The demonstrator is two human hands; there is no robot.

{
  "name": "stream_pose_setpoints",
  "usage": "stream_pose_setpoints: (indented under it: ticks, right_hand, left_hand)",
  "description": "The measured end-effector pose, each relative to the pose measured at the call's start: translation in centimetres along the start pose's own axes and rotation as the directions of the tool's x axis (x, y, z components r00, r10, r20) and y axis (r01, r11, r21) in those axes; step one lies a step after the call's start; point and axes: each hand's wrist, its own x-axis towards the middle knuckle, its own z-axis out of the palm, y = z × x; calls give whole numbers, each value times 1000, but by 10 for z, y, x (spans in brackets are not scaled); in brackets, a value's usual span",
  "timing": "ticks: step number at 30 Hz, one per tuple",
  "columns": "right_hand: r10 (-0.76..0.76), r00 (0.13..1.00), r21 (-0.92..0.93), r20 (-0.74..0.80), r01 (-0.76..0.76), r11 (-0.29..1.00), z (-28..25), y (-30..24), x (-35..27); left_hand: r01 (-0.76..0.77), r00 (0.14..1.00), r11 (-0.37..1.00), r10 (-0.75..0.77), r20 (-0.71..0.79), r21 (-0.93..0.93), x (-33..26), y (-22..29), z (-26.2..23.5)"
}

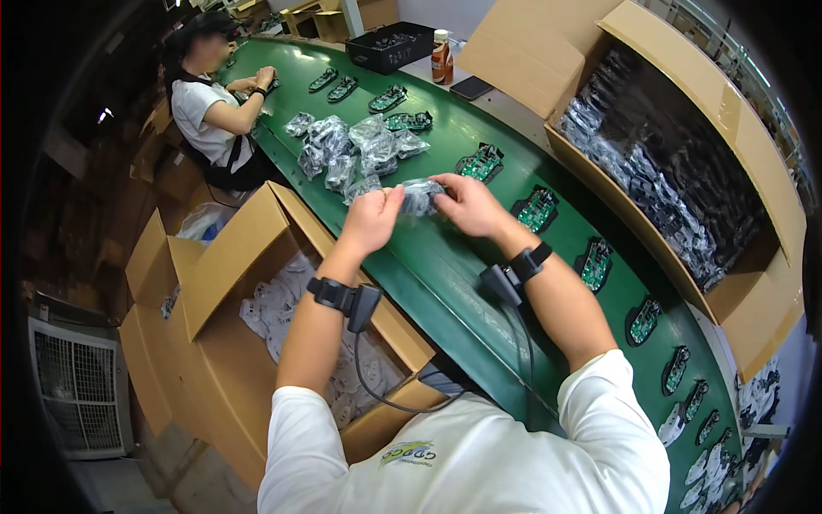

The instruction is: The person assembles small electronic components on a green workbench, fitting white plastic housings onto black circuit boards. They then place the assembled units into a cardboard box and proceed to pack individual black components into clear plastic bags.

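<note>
Between my two hands, above the green conveyor belt (445, 265), is a small clear plastic bag (419, 198) with something dark inside. My left hand (374, 219) pinches its left end, thumb pressed on the fingers. At its right end my right hand (469, 206) grips with thumb and fingers. What the bag contains is too blurred to name. Just beyond my left hand lies a heap of similar bagged parts (330, 141). Past my right hand, a row of dark shells with green circuit boards (535, 209) runs along the belt's far side.
An open carton (248, 317) of pale plastic parts stands at my left. Across the belt is a large carton (736, 300) of bagged dark parts. A black bin (390, 58), a bottle (442, 58) and a phone (471, 88) sit beyond the belt. A co-worker (214, 107) works at far left.
</note>
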Motion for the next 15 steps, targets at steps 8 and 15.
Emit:
stream_pose_setpoints:
  ticks: [8, 15]
  right_hand:
    - [4, 1000, -422, 20, 5, 906, -38, -29, -6]
    - [-7, 1000, -164, -6, 6, 986, -39, -16, -8]
  left_hand:
    - [-81, 995, 997, 80, -51, -16, 8, 7, -19]
    - [-76, 997, 997, 76, -23, -20, 2, 13, 2]
